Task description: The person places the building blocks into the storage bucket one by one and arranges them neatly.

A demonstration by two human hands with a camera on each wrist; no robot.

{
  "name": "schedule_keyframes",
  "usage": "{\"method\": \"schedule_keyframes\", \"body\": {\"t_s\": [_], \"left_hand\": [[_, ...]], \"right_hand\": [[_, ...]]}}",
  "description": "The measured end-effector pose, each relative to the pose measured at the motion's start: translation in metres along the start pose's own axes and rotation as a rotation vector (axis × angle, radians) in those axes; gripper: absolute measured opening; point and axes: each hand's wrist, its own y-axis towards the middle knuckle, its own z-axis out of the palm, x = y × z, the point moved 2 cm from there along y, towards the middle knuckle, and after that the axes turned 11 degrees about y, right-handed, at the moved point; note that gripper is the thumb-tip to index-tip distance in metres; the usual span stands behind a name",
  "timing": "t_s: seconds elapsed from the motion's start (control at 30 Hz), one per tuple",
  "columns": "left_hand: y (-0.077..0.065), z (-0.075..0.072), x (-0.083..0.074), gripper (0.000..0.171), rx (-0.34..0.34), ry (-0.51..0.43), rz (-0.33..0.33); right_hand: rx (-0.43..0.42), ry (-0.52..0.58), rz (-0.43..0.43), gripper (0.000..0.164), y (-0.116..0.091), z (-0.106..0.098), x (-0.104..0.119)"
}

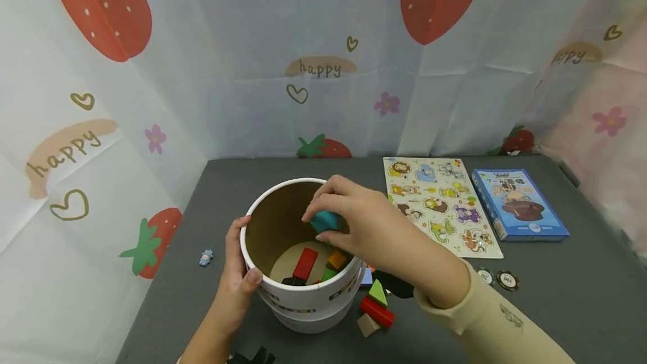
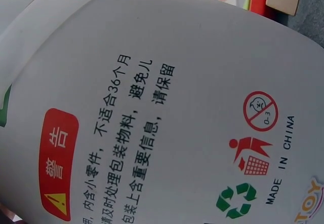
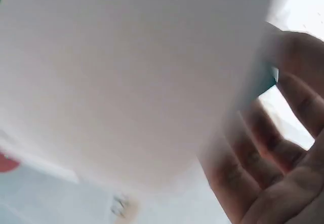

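A white bucket (image 1: 308, 296) stands in front of me, printed with warning text that fills the left wrist view. My left hand (image 1: 236, 277) grips its rim on the left, thumb near the top edge. Over the right side of the opening, my right hand (image 1: 349, 215) pinches a teal block (image 1: 325, 222) between fingers and thumb. In the right wrist view the bucket wall hides most of that block. Inside the bucket lie a red block (image 1: 305, 264), an orange block (image 1: 337, 259) and a green block (image 1: 329, 273).
Right of the bucket lie a green triangular block (image 1: 377, 292), a red cylinder (image 1: 377, 312) and a plain wooden block (image 1: 368, 325). Further right are an animal puzzle board (image 1: 429, 189), a blue box (image 1: 520, 205) and round chips (image 1: 507, 280). A small blue figure (image 1: 205, 258) lies left.
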Motion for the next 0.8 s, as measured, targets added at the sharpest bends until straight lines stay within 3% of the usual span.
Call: {"method": "schedule_keyframes", "body": {"t_s": [0.23, 0.33, 0.43, 0.53, 0.63, 0.7, 0.8], "left_hand": [[-0.002, 0.0, -0.002, 0.073, 0.007, -0.002, 0.006], [-0.001, -0.001, -0.003, 0.074, 0.008, 0.002, 0.022], [-0.001, -0.001, -0.004, 0.075, 0.009, 0.0, 0.032], [-0.001, 0.0, -0.005, 0.075, 0.009, -0.004, 0.028], [-0.002, 0.0, -0.006, 0.075, 0.005, -0.008, 0.017], [-0.001, 0.0, -0.006, 0.075, 0.002, -0.014, 0.017], [-0.001, 0.0, -0.006, 0.076, 0.002, -0.033, 0.025]], "right_hand": [[0.277, -0.07, 0.032, 0.02, 0.024, 0.029, -0.013], [0.334, -0.073, 0.049, 0.022, 0.027, 0.035, -0.018], [0.33, -0.101, 0.059, 0.018, 0.026, 0.036, -0.02], [0.217, -0.193, 0.017, 0.011, 0.021, 0.032, -0.019], [-0.011, -0.259, -0.024, 0.008, 0.011, 0.02, -0.019], [-0.164, -0.254, -0.022, 0.008, -0.001, 0.009, -0.021], [-0.309, -0.203, 0.027, 0.011, -0.023, -0.004, -0.031]]}}
